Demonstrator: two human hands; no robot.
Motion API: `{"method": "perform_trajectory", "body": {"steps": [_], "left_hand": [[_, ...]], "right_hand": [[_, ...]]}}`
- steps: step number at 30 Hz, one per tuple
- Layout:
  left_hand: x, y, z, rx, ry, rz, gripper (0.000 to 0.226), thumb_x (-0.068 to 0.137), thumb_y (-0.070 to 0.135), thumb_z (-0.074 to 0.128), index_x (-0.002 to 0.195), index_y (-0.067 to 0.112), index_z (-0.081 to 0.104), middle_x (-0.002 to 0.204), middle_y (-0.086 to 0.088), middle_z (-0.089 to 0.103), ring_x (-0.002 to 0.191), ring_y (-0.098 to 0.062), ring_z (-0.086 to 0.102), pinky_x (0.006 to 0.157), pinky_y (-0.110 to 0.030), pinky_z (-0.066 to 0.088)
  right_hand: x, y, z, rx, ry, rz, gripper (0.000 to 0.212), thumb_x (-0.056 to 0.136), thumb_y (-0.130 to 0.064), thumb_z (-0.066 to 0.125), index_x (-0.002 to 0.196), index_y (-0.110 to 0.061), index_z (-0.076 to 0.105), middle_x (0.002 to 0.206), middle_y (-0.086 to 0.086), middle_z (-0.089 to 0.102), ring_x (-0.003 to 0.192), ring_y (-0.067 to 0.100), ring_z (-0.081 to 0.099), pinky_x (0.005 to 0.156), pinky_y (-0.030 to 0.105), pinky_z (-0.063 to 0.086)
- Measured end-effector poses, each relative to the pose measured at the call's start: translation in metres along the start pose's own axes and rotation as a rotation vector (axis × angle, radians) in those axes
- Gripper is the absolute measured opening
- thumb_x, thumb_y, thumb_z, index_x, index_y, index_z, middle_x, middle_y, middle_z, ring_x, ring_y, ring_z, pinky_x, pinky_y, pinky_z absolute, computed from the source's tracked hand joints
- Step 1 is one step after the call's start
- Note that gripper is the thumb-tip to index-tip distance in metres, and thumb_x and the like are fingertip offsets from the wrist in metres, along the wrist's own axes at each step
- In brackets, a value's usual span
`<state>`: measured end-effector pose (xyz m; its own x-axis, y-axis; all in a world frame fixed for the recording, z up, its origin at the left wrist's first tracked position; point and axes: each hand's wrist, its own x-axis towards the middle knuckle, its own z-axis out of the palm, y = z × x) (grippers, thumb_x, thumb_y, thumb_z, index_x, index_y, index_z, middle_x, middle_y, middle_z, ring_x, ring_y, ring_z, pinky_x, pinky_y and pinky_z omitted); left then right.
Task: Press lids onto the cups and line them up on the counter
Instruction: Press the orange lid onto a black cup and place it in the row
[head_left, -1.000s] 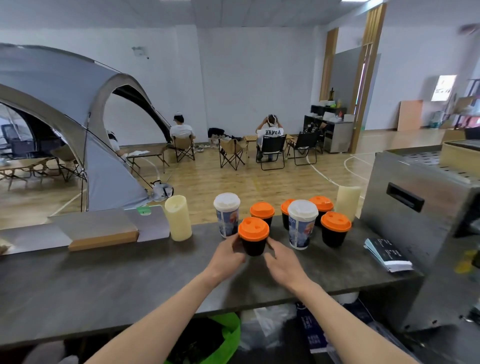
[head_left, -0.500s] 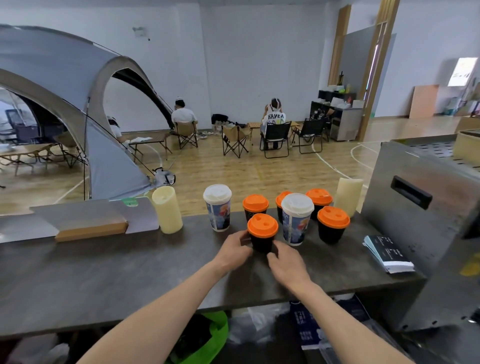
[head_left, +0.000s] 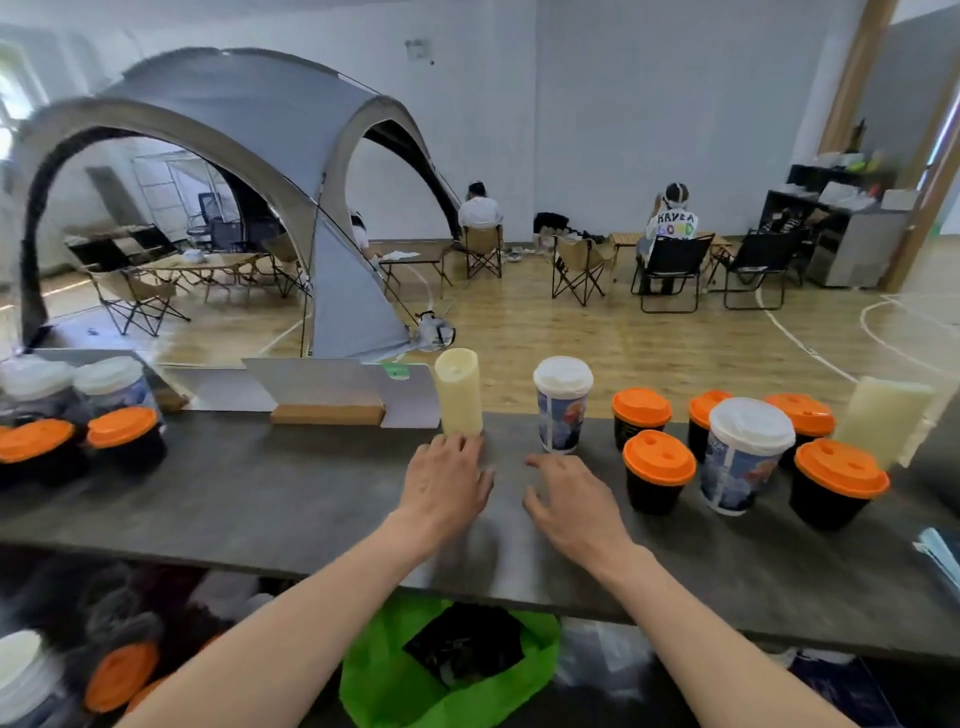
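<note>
One cup (head_left: 562, 410) — beyond right grip (head_left: 571, 499).

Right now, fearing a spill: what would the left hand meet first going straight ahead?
Probably the tall cream cylinder, right ahead of the left hand; depth is unclear.

I read the left cup cluster (head_left: 78, 410) as blurred, edge-cropped (count unclear). Right pale cylinder (head_left: 883, 426) smeared too.

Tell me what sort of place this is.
Probably an indoor sports hall hosting a camping-style drinks stall: white court lines painted on the wooden floor, a large grey dome tent, and a dark grey counter holding orange-lidded black cups.
</note>
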<state>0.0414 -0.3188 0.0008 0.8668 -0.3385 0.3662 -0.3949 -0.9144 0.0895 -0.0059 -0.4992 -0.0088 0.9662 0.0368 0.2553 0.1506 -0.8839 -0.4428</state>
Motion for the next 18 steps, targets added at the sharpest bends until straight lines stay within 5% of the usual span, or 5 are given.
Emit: {"method": "perform_trajectory", "body": {"steps": [8, 18], "left_hand": [[-0.043, -0.173, -0.034, 0.138, 0.076, -0.185, 0.05, 0.098, 0.052, 0.046, 0.139, 0.024, 0.054, 0.126, -0.001, 0.061, 0.114, -0.022, 0.058, 0.096, -0.037, 0.046], [-0.078, -0.403, -0.083, 0.247, 0.127, -0.354, 0.051, 0.09, 0.047, 0.064, 0.131, 0.017, 0.062, 0.129, -0.01, 0.062, 0.117, -0.031, 0.059, 0.092, -0.043, 0.051]], "right_hand": [[0.065, -0.121, 0.091, 0.005, -0.107, -0.155, 0.056, 0.096, -0.036, 0.056, 0.148, -0.022, 0.043, 0.15, -0.002, 0.046, 0.139, 0.017, 0.041, 0.111, 0.034, 0.037], [0.155, -0.335, 0.214, 0.089, -0.165, -0.343, 0.064, 0.094, -0.038, 0.058, 0.152, -0.022, 0.036, 0.154, 0.0, 0.04, 0.143, 0.019, 0.038, 0.114, 0.037, 0.039]]}}
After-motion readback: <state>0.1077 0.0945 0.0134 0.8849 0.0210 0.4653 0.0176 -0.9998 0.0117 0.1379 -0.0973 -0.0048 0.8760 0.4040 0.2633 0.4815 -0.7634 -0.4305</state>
